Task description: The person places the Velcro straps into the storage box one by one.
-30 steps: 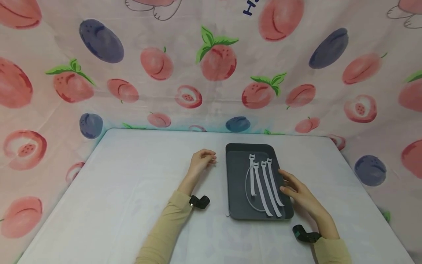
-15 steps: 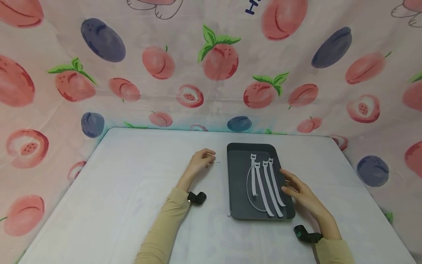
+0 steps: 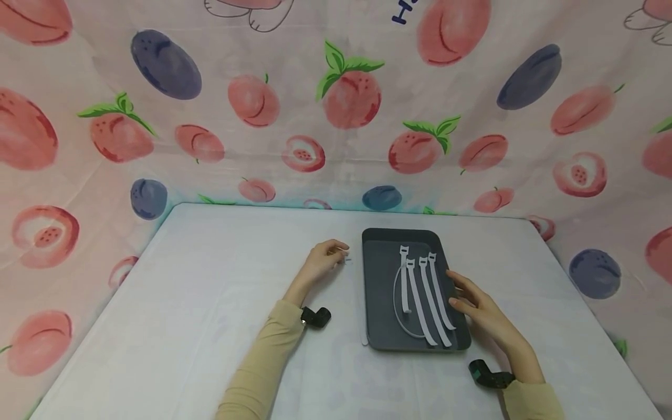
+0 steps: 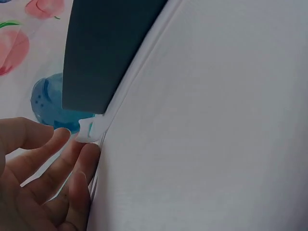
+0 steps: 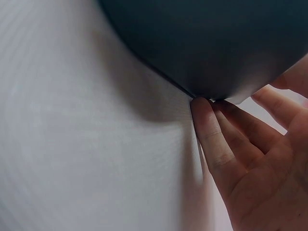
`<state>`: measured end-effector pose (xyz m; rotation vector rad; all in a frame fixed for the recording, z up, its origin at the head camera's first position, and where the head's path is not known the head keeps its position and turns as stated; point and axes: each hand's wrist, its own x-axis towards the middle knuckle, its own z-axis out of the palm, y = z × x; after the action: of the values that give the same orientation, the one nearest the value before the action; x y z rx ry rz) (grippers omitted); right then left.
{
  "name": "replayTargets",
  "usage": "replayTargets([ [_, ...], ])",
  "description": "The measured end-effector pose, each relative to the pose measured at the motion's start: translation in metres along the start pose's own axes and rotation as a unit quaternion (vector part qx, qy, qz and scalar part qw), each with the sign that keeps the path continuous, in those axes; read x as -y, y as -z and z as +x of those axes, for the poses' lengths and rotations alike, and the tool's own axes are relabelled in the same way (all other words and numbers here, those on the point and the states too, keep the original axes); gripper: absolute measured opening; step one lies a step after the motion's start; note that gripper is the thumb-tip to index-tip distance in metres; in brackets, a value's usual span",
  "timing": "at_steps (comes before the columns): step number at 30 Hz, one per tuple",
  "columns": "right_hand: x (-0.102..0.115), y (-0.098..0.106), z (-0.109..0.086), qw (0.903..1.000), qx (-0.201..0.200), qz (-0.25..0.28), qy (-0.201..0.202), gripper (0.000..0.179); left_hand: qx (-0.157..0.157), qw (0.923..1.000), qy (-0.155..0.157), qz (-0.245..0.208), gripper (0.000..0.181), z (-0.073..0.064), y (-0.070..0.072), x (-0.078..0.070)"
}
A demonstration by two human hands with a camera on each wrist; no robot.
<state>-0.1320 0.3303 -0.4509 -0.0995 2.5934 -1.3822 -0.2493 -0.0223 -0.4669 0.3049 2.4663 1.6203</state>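
Note:
A dark grey tray (image 3: 378, 291) lies on the white table with several white slotted-head cable straps (image 3: 413, 303) in it. My left hand (image 3: 318, 261) is left of the tray, fingers bent loosely. In the left wrist view, the slotted head of another white cable strap (image 4: 87, 130) is at my fingertips, outside the tray; its tail end (image 3: 364, 343) shows by the tray's near left corner. I cannot tell whether the fingers touch it; thumb and forefinger do not pinch it. My right hand (image 3: 483, 306) rests against the tray's right side, its fingertips at the wall's base.
A thin pale loop (image 3: 395, 303) curves beside the straps in the tray. Fruit-printed cloth (image 3: 341, 146) hangs behind and around the white table (image 3: 210, 280). A black camera (image 3: 317, 318) sits on the left wrist, and another black camera (image 3: 490, 374) on the right.
My left hand has shifted very slightly to the right, toward the tray, over the last half second. The right hand and the tray stay as they were.

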Motion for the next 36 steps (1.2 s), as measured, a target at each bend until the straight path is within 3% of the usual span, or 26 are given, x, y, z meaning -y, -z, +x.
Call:
replayTargets([
  [7,0.0006,0.0001,0.0,1.0,0.0,0.001,0.001,0.066,-0.016,0.9998,-0.003,-0.013,0.023,0.0004,-0.004,-0.0011],
  [15,0.0003,0.0002,0.0004,1.0,0.002,0.003,0.005,0.066,-0.016,0.9995,0.009,0.026,0.021,0.0017,-0.0076,0.0004],
  [36,0.0004,0.0005,-0.0011,1.0,0.006,0.001,0.003,0.066,-0.033,0.9984,0.021,-0.041,0.017,-0.0018,-0.0097,-0.0027],
])
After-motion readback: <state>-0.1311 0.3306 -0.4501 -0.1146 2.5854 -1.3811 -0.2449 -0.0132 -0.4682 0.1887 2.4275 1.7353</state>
